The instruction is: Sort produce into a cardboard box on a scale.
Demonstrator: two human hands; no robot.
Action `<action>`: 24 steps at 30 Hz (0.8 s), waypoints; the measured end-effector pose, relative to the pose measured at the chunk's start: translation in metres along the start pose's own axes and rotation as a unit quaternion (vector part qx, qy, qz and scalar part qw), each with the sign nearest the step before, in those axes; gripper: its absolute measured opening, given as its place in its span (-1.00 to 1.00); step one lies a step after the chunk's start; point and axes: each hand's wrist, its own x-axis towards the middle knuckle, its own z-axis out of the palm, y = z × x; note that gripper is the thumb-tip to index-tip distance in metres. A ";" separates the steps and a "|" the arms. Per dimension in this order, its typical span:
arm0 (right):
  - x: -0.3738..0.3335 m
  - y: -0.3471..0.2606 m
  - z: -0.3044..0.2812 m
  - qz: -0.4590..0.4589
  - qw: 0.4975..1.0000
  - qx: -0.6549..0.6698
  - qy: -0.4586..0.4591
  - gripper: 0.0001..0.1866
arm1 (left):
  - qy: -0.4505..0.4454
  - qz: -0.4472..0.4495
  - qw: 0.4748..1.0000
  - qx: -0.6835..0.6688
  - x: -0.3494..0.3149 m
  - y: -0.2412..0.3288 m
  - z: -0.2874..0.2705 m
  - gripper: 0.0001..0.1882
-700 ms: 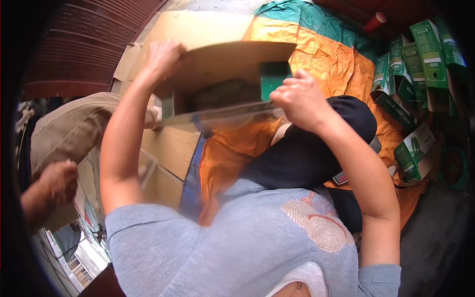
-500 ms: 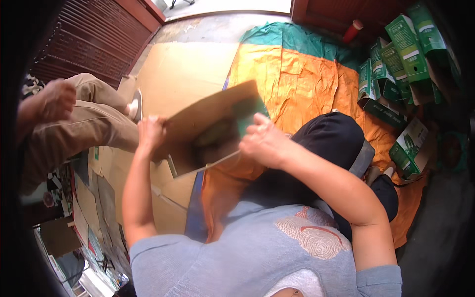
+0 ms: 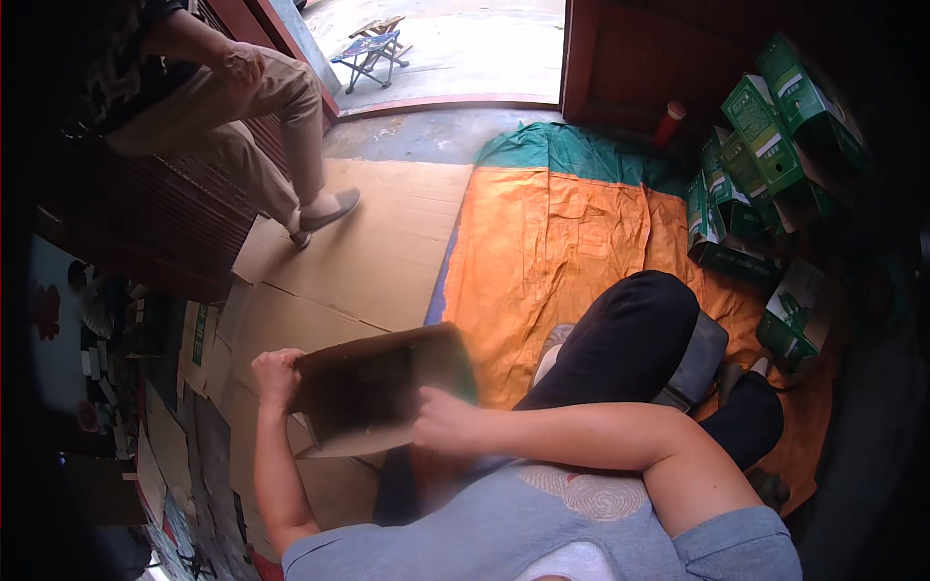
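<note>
An open cardboard box (image 3: 354,387), brown inside with some green on its right side, hangs in front of my body with its opening toward me. My left hand (image 3: 277,378) is closed on its left upper edge. At the box's right side, my right hand (image 3: 448,422) is curled with its fingers at the wall, partly blurred. The outer faces of the box are mostly hidden. My bent leg in dark trousers (image 3: 620,339) is to the right of the box.
An orange and green tarp (image 3: 542,252) and flattened cardboard sheets (image 3: 358,223) cover the floor. Several green boxes (image 3: 765,145) are stacked at the right, beside a red container (image 3: 668,124). Another person in tan trousers (image 3: 291,107) steps across the cardboard at the far left. A folding stool (image 3: 371,53) stands outside the doorway.
The box and both my hands have come lower and closer to my body. The other person has moved from my left side toward the doorway. The view has tilted up, showing more outside.
</note>
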 end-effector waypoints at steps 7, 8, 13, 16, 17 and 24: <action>0.014 -0.029 0.048 0.040 0.996 0.040 -0.064 -0.90 | -0.097 0.178 0.977 0.064 0.030 -0.040 -0.011 -0.91; 0.008 -0.026 0.047 0.047 0.996 0.039 -0.063 -0.90 | -0.097 0.183 0.976 0.060 0.028 -0.044 -0.001 -0.91; -0.047 0.013 -0.044 0.080 0.995 0.044 0.042 -0.82 | -0.158 0.090 0.978 0.102 -0.038 -0.110 0.052 -0.91; -0.090 0.017 -0.109 0.097 0.980 0.012 0.176 -0.78 | -0.071 -0.014 0.997 0.028 -0.074 -0.147 0.080 -0.86; -0.108 0.012 -0.130 0.126 0.970 -0.013 0.208 -0.77 | -0.070 -0.006 0.997 0.023 -0.060 -0.141 0.083 -0.86; -0.277 -0.047 -0.182 0.378 0.806 -0.141 0.432 -0.75 | -0.397 -0.060 0.893 0.204 0.065 -0.067 0.045 -0.46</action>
